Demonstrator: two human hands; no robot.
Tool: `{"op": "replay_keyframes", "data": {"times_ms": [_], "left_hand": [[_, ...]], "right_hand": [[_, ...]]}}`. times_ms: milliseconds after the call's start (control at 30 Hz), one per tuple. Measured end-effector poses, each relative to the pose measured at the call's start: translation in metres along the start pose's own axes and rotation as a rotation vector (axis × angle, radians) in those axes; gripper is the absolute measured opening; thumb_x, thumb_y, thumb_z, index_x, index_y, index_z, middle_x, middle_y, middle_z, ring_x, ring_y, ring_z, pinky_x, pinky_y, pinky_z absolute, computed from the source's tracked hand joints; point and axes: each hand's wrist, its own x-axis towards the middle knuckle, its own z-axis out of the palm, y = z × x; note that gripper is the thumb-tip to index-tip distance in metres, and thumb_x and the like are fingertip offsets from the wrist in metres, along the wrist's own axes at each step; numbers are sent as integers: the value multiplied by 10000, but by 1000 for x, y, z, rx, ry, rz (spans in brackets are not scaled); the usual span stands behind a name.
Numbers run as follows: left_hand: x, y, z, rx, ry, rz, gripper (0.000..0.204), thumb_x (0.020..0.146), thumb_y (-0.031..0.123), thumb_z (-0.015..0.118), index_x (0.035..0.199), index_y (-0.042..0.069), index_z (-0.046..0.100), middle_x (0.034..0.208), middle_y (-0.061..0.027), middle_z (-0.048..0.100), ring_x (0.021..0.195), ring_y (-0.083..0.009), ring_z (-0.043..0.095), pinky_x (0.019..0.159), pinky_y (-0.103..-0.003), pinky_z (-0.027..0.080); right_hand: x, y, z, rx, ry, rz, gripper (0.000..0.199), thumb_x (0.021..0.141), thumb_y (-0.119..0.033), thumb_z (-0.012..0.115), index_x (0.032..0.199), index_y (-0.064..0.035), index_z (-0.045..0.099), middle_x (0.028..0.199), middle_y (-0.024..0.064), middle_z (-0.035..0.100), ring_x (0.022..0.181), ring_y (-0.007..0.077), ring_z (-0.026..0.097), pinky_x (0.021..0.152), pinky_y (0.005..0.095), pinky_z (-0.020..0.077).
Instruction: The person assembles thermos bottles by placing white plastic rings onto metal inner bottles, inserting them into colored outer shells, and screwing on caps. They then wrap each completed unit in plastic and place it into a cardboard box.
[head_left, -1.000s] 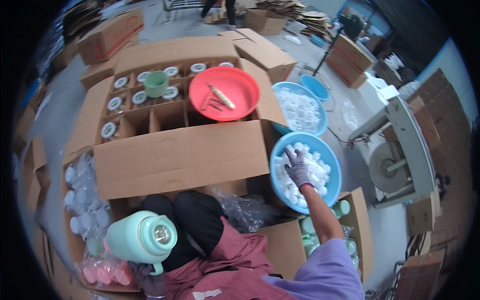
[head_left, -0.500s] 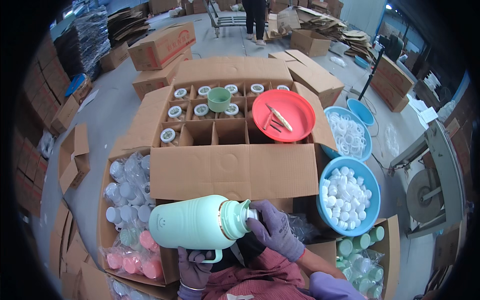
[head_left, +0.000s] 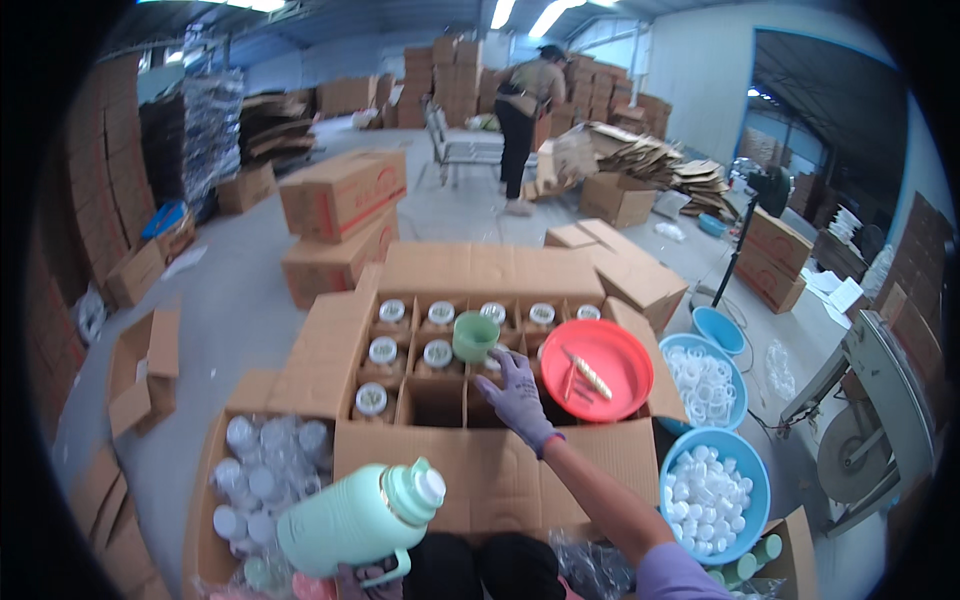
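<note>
A mint-green vacuum flask [head_left: 350, 520] with a spout and a white stopper lies tilted at the lower left, its top toward the right. My left hand [head_left: 362, 584], gloved and mostly hidden, grips it from below by the handle. My gloved right hand [head_left: 516, 393] reaches over the divided carton [head_left: 500, 475], fingers apart and nothing in them. Its fingertips come close to a green cup [head_left: 475, 338] resting on the white-lidded flasks; I cannot tell whether they touch. Beside this hand, a red basin [head_left: 625, 350] holds a pen-like tool and small sticks.
Blue basins of white stoppers [head_left: 707, 495] and white rings [head_left: 702, 385] stand to the right. An open carton of bagged cups [head_left: 262, 485] sits at the left. Farther off are stacked cartons [head_left: 342, 200], a fan stand [head_left: 735, 250], a trolley and another person [head_left: 525, 105].
My right hand has left the flask's stopper and reached forward to the green cup. The flask has shifted down and left in my left hand. The view has tilted up.
</note>
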Motion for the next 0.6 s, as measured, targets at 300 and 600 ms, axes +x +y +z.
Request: {"op": "replay_keyframes", "data": {"times_ms": [300,600], "left_hand": [[23,26,-19,42,67,36,344,1002,282,524,1168,-15,575,1020,-134,693,845,-230,668,892,-442,558],[33,33,-32,-50,-270,-211,408,980,275,572,1276,-1,521,1047,-113,679,810,-191,637,878,-411,557]], "right_hand": [[61,37,25,-38,-227,-102,650,709,-326,818,1200,-9,534,1223,249,505,1138,408,511,956,448,462],[-61,-131,-88,43,-437,-951,741,726,-329,734,1360,-61,460,1180,182,528,1148,335,521,1046,535,352]]}}
